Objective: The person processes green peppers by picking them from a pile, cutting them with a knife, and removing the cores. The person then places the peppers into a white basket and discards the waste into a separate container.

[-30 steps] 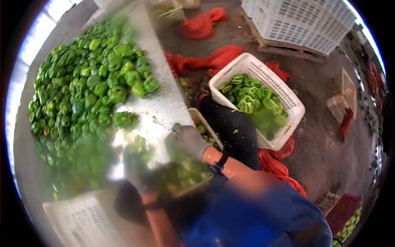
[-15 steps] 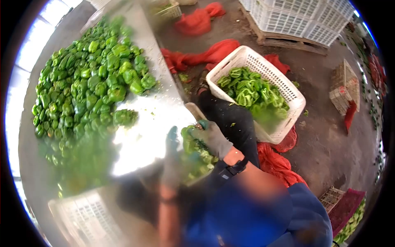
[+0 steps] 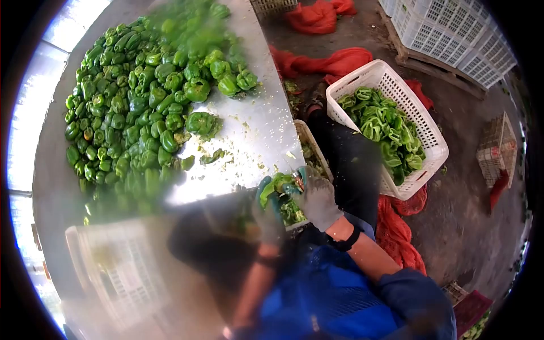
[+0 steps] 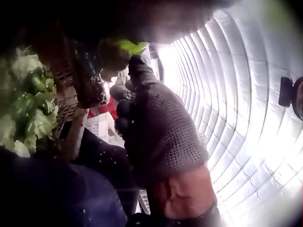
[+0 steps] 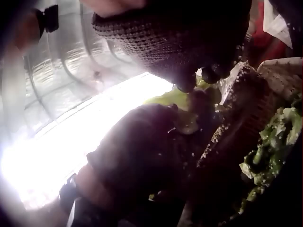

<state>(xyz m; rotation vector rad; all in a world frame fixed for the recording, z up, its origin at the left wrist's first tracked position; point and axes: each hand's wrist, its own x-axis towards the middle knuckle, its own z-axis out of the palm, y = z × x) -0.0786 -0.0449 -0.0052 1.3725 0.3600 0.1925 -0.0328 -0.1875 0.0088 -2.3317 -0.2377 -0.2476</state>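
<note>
So the hands have closed up since half a second ago: the left hand [image 3: 269, 220] was upright and a bit apart from the right hand [image 3: 318, 203], and now both meet around one bright green pepper [image 3: 273, 188], just right of centre in the head view. The whole view has swung too, so the pepper heap [image 3: 130, 107] and the white basket [image 3: 436, 136] sit further right. I'd read that as the work now being right at that pepper, with both hands on it rather than one. Left fingers are wrapped round its lower left side, thumb up along it. Right fingers are bent in and pinching a small object [image 3: 298, 181] by the pepper's upper right end; too small to tell what it is. The pepper's over the near edge of the metal table [image 3: 249, 122], by the crate of green scraps [image 3: 292, 213]. Its long axis looks slanted, lower left to upper right, with a bit of a curve. Can't tell which end is the stem, fingers hide too much.
</note>
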